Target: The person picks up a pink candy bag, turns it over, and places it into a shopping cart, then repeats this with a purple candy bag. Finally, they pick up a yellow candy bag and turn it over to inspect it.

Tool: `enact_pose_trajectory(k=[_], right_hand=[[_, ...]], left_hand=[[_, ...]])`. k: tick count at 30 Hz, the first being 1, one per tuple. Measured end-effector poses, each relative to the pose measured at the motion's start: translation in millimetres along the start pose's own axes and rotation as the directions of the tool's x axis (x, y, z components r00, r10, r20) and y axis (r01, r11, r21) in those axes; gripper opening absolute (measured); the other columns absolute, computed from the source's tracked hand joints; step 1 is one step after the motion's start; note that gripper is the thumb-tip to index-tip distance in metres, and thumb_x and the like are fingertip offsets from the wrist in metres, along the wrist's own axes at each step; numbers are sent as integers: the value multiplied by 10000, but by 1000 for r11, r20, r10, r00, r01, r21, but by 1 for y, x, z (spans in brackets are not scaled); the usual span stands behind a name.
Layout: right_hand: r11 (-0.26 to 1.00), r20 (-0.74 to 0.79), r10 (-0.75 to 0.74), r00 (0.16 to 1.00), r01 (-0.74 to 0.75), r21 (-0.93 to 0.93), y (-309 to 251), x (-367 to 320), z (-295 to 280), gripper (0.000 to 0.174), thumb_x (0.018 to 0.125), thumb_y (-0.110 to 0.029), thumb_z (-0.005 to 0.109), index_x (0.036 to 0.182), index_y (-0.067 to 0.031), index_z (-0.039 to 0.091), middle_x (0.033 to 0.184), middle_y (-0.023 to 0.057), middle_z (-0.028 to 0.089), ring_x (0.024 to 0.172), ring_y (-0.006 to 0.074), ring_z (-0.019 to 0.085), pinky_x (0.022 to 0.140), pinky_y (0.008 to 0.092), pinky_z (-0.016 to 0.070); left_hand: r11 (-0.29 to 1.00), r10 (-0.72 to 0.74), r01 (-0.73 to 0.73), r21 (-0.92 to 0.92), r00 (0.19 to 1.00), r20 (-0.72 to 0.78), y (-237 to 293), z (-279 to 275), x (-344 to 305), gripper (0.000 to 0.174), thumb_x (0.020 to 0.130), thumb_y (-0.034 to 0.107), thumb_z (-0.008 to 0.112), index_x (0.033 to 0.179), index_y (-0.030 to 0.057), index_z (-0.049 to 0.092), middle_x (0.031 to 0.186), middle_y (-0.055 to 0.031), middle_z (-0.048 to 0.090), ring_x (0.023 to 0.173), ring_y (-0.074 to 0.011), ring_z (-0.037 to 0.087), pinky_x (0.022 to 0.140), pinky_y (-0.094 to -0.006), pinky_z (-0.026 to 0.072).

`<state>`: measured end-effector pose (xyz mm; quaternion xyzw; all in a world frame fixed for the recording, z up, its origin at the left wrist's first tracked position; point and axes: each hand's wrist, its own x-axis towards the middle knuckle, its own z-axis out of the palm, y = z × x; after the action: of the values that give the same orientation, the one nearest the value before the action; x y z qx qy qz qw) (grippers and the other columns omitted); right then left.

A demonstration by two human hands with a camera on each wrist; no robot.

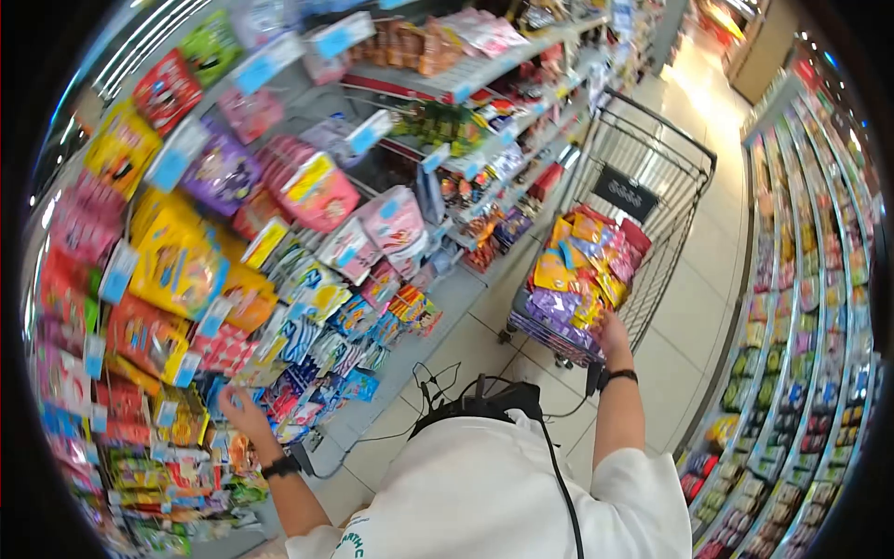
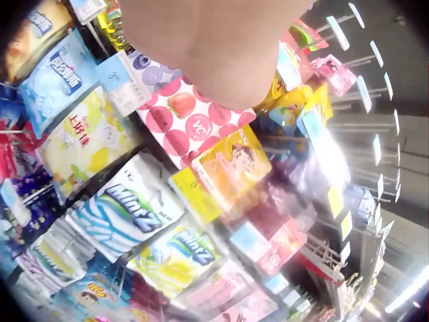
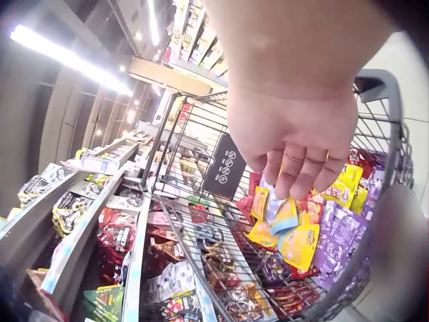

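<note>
My left hand (image 1: 244,415) is at the left shelf, close to the hanging candy bags, with its fingers bent loosely. In the left wrist view its base covers the top of a pink-dotted packet (image 2: 175,142); the fingers are hidden there. White Mintz candy bags (image 2: 127,204) hang below it. Over the near end of a shopping cart (image 1: 684,149) is my right hand (image 1: 612,333), fingers loosely bent downward. Its fingertips are right at small orange and blue packets (image 3: 285,218) on a heap of sweets. Purple candy bags (image 3: 338,235) lie beside them in the cart.
Tiered shelves of packets (image 1: 792,307) line the right side of the aisle. Tiled floor (image 1: 684,349) runs between the shelves and beneath the cart. Price tags (image 1: 174,154) stick out from the left rack among yellow, red and purple bags. A cable (image 1: 562,466) hangs over the white shirt.
</note>
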<state>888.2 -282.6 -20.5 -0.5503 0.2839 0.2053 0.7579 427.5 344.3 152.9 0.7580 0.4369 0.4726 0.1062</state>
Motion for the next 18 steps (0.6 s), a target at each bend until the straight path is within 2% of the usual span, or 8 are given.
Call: enact_pose_trajectory(k=[2, 4, 6, 8, 10, 12, 14, 18], right_hand=[[1000, -31, 21, 999, -21, -9, -16, 25, -10, 148, 894, -264, 521, 895, -119, 547, 676, -20, 562, 572, 115, 532, 534, 258, 450], [998, -52, 57, 997, -57, -11, -36, 44, -19, 152, 898, -245, 504, 893, -102, 555, 668, -16, 563, 581, 116, 539, 541, 270, 459], [994, -65, 104, 992, -106, -30, -46, 74, -32, 169, 902, -243, 485, 895, -89, 554, 670, -11, 563, 590, 108, 543, 531, 268, 452], [991, -106, 124, 987, -129, -43, -62, 101, -42, 171, 895, -243, 498, 888, -81, 550, 679, -3, 562, 604, 103, 545, 545, 262, 447], [985, -170, 152, 974, -164, -57, -82, 130, -42, 172, 886, -243, 513, 904, -75, 547, 721, 8, 570, 623, 118, 547, 560, 270, 443], [988, -186, 126, 974, -140, -65, -97, 177, -53, 223, 862, -258, 542, 991, -76, 544, 819, 37, 600, 642, 139, 558, 526, 274, 442], [976, -175, 59, 983, -94, -199, -99, 242, -71, 275, 856, -282, 547, 1049, -87, 532, 889, 49, 613, 680, 149, 565, 527, 276, 438], [920, -233, -59, 971, -37, -389, -124, 300, -55, 310, 848, -306, 534, 1051, -74, 569, 894, 37, 618, 707, 147, 567, 549, 295, 444]], left_hand=[[994, -110, 109, 25, 991, 75, 41, -4, -33, 271, 909, 193, 572, 1062, -25, 521, 971, -125, 554, 841, -236, 519, 805, -361, 420], [972, -195, 218, -83, 955, 224, 23, -2, -73, 237, 903, 158, 563, 1073, -1, 518, 926, -99, 536, 832, -205, 510, 753, -338, 439], [977, -181, 134, 167, 932, 313, 44, -2, -113, 243, 901, 123, 523, 1093, -26, 508, 936, -111, 553, 830, -204, 516, 755, -346, 432], [942, -336, 277, 191, 808, 483, 49, -6, -155, 270, 873, 111, 532, 1108, -19, 505, 935, -114, 575, 811, -192, 541, 737, -359, 441], [880, -158, -141, 453, 813, 560, 28, -13, -199, 304, 832, 93, 542, 1118, -6, 504, 856, -110, 596, 733, -189, 573, 687, -352, 462], [790, -570, 142, 597, 528, 629, 33, -41, -231, 327, 799, 85, 546, 1119, 24, 516, 766, -104, 600, 652, -205, 588, 621, -332, 480], [685, -726, 478, 550, 383, 571, 53, -64, -255, 319, 801, 102, 570, 1108, 51, 502, 824, -131, 596, 647, -206, 596, 548, -351, 495], [588, -801, 580, 564, 322, 504, 71, -101, -275, 352, 788, 100, 583, 1120, 47, 479, 801, -133, 592, 604, -209, 585, 529, -348, 505]])
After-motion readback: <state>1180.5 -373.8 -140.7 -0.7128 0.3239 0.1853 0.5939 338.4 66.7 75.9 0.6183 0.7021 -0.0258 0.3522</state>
